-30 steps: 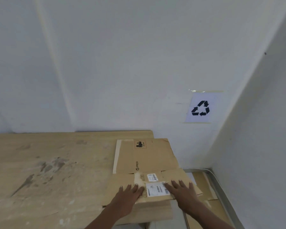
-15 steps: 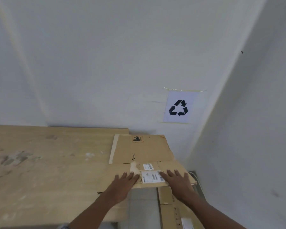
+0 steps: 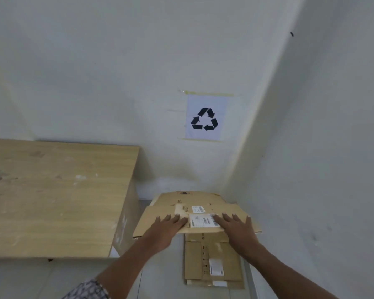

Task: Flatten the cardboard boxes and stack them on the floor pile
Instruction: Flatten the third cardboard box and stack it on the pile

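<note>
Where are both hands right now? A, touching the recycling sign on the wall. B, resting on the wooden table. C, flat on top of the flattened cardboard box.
C: the left hand and right hand both lie with straight fingers on the flattened box, which is to the right of the table and over the floor pile.
</note>
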Tool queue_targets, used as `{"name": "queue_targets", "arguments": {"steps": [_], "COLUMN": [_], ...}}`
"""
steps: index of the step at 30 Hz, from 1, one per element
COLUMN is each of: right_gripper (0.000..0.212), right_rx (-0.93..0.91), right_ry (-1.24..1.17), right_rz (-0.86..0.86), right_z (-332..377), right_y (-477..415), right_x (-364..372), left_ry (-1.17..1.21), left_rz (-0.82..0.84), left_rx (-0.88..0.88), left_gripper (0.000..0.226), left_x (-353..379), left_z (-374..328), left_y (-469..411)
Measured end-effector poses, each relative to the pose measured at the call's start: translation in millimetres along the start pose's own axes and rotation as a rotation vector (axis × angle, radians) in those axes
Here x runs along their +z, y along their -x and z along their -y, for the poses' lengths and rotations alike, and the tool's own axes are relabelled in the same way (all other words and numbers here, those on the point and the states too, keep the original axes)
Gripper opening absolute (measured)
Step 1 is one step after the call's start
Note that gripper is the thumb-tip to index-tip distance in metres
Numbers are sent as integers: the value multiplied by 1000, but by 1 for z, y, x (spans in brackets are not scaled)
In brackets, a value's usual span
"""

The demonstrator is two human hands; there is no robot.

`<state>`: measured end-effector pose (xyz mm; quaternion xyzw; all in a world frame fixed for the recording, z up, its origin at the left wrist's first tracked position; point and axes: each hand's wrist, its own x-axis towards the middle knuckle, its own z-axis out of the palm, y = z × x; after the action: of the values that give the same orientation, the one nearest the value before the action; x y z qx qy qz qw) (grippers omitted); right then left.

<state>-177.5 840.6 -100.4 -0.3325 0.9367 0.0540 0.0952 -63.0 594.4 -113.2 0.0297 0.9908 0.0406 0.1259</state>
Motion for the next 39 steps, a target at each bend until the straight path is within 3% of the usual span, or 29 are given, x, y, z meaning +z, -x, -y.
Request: {"name": "queue_targets", "arguments": {"steps": [13, 19, 30, 39], "right_gripper": [79, 77, 76, 76], "right_rx": [115, 116, 109, 141], "right_ry": [18, 52, 14, -64], "right_rz": [122, 146, 249, 216], "right_z": [-78, -116, -142, -162], "right_y": [-17, -56, -112, -159], "right_x": [138, 259, 554, 681], "left_ry": [14, 36, 75, 83], "left_rz": [70, 55, 72, 88], "left_rx": [88, 74, 53, -18], "left_gripper": [81, 84, 84, 85], "left_x": [116, 246, 544, 654], "left_z": [-48, -65, -78, -77], "left_y": [-104, -173, -276, -329]}}
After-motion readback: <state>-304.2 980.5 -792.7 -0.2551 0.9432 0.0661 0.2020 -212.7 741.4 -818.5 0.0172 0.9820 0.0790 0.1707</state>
